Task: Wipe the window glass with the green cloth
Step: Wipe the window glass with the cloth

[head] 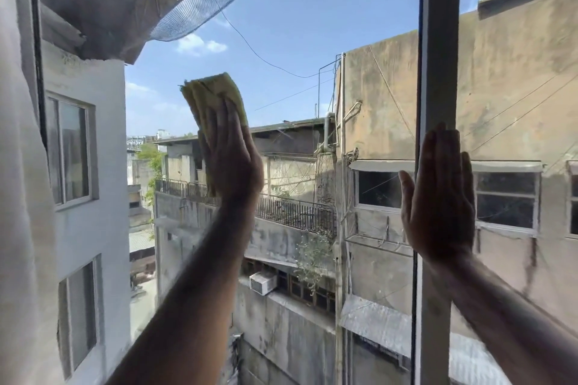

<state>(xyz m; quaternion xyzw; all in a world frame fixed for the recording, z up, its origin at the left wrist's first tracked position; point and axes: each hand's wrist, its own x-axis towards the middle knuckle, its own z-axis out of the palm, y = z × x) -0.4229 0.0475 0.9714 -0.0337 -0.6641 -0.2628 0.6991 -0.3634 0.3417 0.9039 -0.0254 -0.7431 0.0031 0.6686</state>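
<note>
The window glass (312, 40) fills the view, with sky and buildings behind it. My left hand (233, 156) is raised flat against the pane, left of centre, pressing a folded yellow-green cloth (212, 94) to the glass. The cloth sticks out above and to the left of my fingers. My right hand (438, 197) lies flat and open, fingers together and pointing up, on the grey vertical window frame (441, 56) at the right. It holds nothing.
A pale curtain (18, 197) hangs along the left edge. The vertical frame splits the window into a wide left pane and a narrower right pane (516, 103). Outside are concrete buildings, wires and blue netting at the top left.
</note>
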